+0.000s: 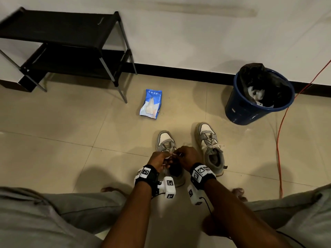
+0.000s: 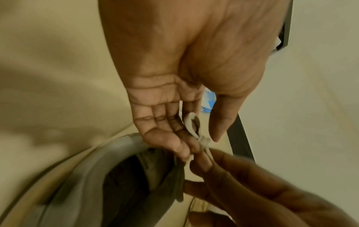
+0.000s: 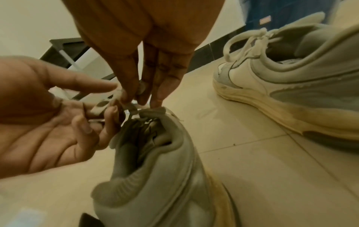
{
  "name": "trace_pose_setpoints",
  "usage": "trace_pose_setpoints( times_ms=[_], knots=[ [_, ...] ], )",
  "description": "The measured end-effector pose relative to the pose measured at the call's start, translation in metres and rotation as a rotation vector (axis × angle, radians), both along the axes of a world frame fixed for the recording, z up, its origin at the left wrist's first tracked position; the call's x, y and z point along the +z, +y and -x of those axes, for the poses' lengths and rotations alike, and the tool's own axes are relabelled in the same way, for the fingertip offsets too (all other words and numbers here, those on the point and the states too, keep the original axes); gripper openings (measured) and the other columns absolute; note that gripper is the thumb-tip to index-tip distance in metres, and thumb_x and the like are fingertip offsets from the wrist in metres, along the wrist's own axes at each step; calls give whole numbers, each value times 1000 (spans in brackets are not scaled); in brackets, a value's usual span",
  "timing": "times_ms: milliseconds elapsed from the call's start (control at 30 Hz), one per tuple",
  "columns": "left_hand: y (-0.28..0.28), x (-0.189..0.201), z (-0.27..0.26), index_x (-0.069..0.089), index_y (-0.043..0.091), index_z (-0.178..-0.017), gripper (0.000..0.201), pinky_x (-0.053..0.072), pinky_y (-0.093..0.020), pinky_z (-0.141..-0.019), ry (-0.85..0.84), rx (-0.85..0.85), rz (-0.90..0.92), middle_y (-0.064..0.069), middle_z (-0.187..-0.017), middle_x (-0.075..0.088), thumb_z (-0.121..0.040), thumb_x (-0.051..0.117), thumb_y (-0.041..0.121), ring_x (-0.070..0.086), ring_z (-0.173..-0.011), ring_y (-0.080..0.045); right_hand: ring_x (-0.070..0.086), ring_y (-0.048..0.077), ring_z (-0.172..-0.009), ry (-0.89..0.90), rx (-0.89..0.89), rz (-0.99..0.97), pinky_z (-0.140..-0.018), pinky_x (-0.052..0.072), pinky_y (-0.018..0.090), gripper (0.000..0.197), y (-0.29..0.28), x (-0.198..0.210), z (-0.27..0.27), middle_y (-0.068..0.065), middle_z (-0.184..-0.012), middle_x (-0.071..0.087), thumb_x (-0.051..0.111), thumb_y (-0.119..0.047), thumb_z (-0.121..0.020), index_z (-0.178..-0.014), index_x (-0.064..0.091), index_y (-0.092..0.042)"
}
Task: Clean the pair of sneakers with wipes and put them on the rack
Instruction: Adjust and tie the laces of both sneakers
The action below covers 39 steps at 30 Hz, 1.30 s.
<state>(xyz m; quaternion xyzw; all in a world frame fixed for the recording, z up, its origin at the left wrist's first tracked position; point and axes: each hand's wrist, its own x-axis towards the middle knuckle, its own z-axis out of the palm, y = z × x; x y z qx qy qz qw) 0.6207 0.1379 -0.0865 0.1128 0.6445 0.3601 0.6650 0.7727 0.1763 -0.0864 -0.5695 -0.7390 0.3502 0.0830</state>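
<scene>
Both hands are gathered over the left sneaker (image 1: 165,143) on the tiled floor (image 1: 71,131); only the wrist views show that its white lace (image 2: 191,122) is pinched by the left hand (image 2: 174,86) and the right hand (image 3: 139,50) (knot between fingertips). The right sneaker (image 1: 209,145), wipes pack (image 1: 151,104), shoe rack (image 1: 59,42) and blue bin (image 1: 250,106) are seen together from the head alone.

- We see a blue bin (image 1: 250,111) with a black liner against the wall, crumpled white scraps inside.
- An orange cable (image 1: 278,140) trails beside it over the tiled floor (image 1: 53,122).
</scene>
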Motion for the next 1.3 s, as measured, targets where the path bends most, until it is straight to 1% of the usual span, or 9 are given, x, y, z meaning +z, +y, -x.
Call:
trace_pose_setpoints(
  times_ms=[167, 300, 467, 600, 700, 833, 967, 1100, 1300],
  knots=[
    [-5, -3, 20, 71, -3, -100, 15, 54, -30, -69, -35, -66, -56, -17, -92, 72, -88, 68, 4, 67, -75, -23, 70, 19, -66, 214, -42, 149, -60, 58, 35, 10, 15, 0, -7, 5, -74, 74, 74, -13, -80, -88, 78, -15],
    [-5, -2, 21, 74, -1, -91, 9, 57, -32, -76, -8, -25, -66, -19, -91, 75, -82, 75, 3, 70, -74, -24, 67, 12, -57, 241, -28, 152, -52, 51, 24, 8, 25, 3, -6, -3, -65, 69, 69, -10, -85, -85, 76, -12],
    [4, -7, 26, 65, -1, -77, 13, 54, -19, -48, 95, 82, 35, -7, -55, 68, -89, 64, -8, 64, -45, -10, 66, 23, -80, -30, -105, 4, -74, 54, 35, 11, 25, -18, -20, 3, -83, 72, 65, -22, -85, -83, 74, -17],
    [-5, -17, 23, 54, 2, -69, 28, 37, -14, -36, 112, 46, 85, -10, -56, 56, -96, 53, -7, 49, -34, -7, 67, 25, -73, -61, -141, 51, -67, 56, 34, 13, 16, -36, -26, 8, -76, 72, 64, -19, -83, -76, 73, -13],
    [-5, -12, 21, 59, 3, -72, 22, 45, -16, -40, 101, 41, 32, -7, -53, 61, -92, 60, -5, 55, -40, -10, 65, 23, -59, 196, -276, 230, -47, 52, 29, 14, 14, -33, -26, 15, -71, 70, 63, -7, -85, -72, 67, -10],
    [4, -3, 25, 68, 4, -88, 16, 53, -24, -54, 184, 52, -21, -14, -76, 74, -79, 80, 9, 71, -66, -24, 61, 19, -60, 450, -419, 314, -47, 44, 25, 8, 20, -20, -27, 11, -67, 65, 74, -6, -78, -76, 67, -7],
    [4, 2, 21, 70, 12, -84, 20, 41, -19, -51, 130, -23, 21, -6, -74, 69, -83, 77, 30, 63, -54, -12, 56, 19, -60, 542, -409, 453, -47, 37, 24, 13, 23, -16, -19, 18, -76, 68, 73, -19, -82, -72, 68, -12],
    [3, -1, 25, 66, 14, -82, 16, 35, -18, -45, 54, -19, 50, -1, -62, 59, -92, 67, 27, 49, -46, -11, 45, 14, -52, 590, -369, 537, -43, 29, 19, 18, 28, -10, -8, 13, -70, 60, 70, -20, -86, -73, 63, -10],
    [-2, -20, 33, 56, 12, -77, 25, 35, -18, -37, -120, 156, 209, 0, -54, 51, -100, 53, 18, 43, -39, -8, 58, 23, -44, 565, -521, 459, -42, 53, 30, 23, 40, -11, -13, 10, -57, 64, 69, 6, -81, -66, 54, -2]
  ],
)
